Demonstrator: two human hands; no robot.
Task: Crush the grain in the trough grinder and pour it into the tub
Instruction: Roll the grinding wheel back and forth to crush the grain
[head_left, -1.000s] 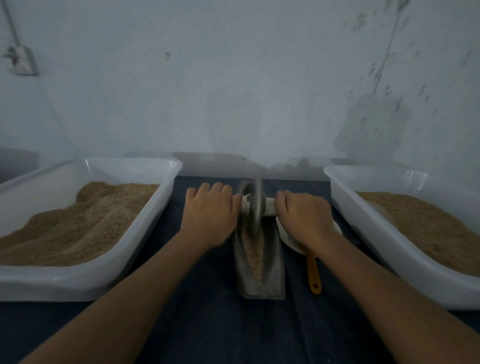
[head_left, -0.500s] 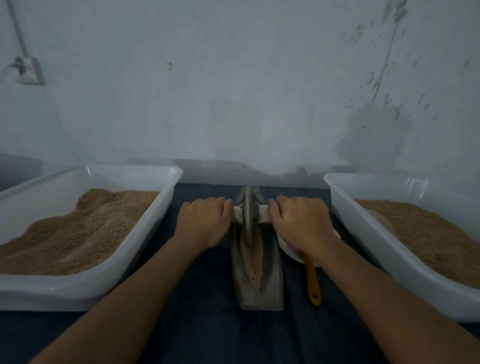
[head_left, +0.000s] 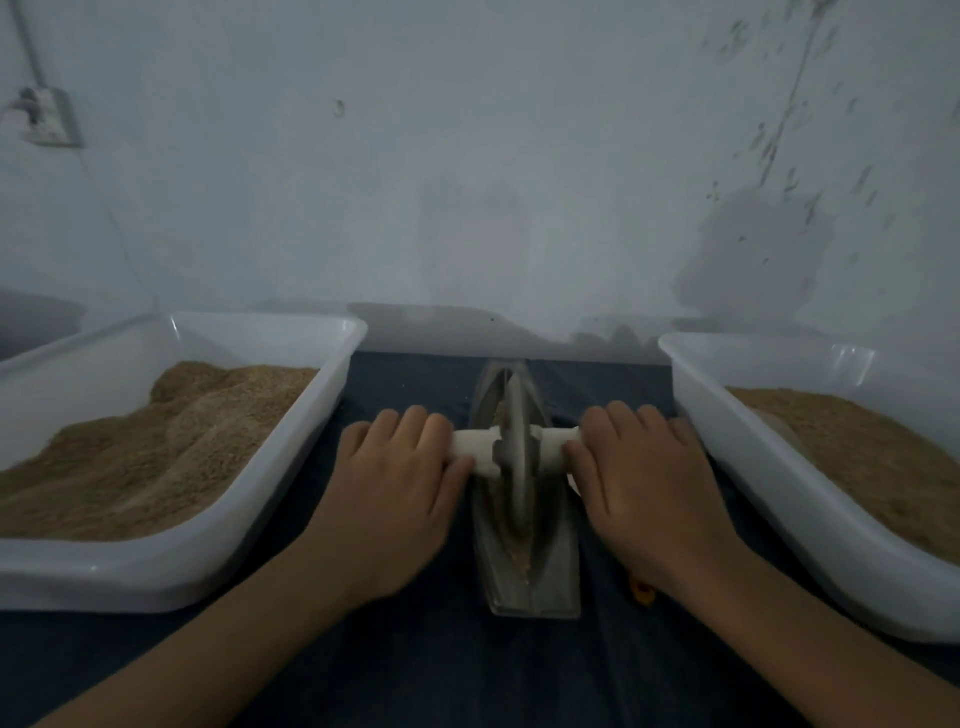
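Between two tubs, on the bench: trough (head_left: 530, 571), long axis running away from the person, grain (head_left: 519, 553) inside. Wheel (head_left: 515, 457) upright within; axle crosswise. Left hand (head_left: 395, 483) and right hand (head_left: 644, 478) each clamp an axle end, equally near.

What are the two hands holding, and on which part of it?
The grinder wheel, by its white axle handle: the left hand lies over the left end, the right hand over the right end. The wheel stands in the metal trough.
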